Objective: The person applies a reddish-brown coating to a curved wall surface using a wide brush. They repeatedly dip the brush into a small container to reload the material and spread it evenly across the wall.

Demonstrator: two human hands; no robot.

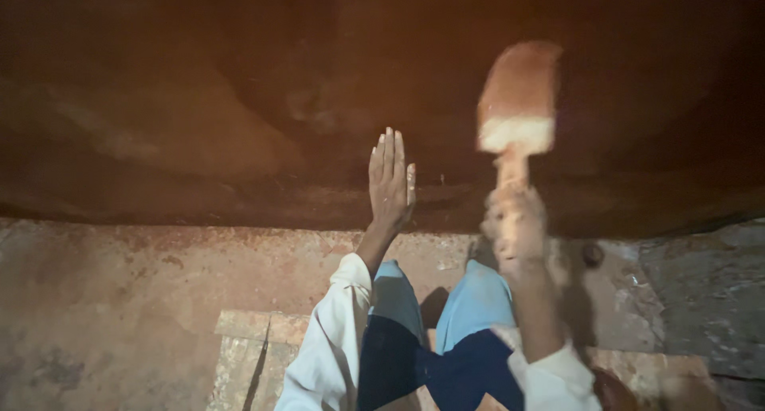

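My left hand [390,180] is flat and open, fingers together, pressed against the lower part of a dark reddish-brown wall [199,100]. My right hand [516,224] grips the handle of a wide paint brush [518,96], whose bristles are coated in reddish-brown and rest against the wall higher up to the right. The brush and right hand are blurred by motion. Both arms wear white sleeves. My knees in light blue trousers [470,299] sit between the arms.
A stained, rusty-looking concrete floor [119,299] runs along the foot of the wall. A pale stone slab [247,347] lies under me. Rougher grey floor [709,299] lies at the right.
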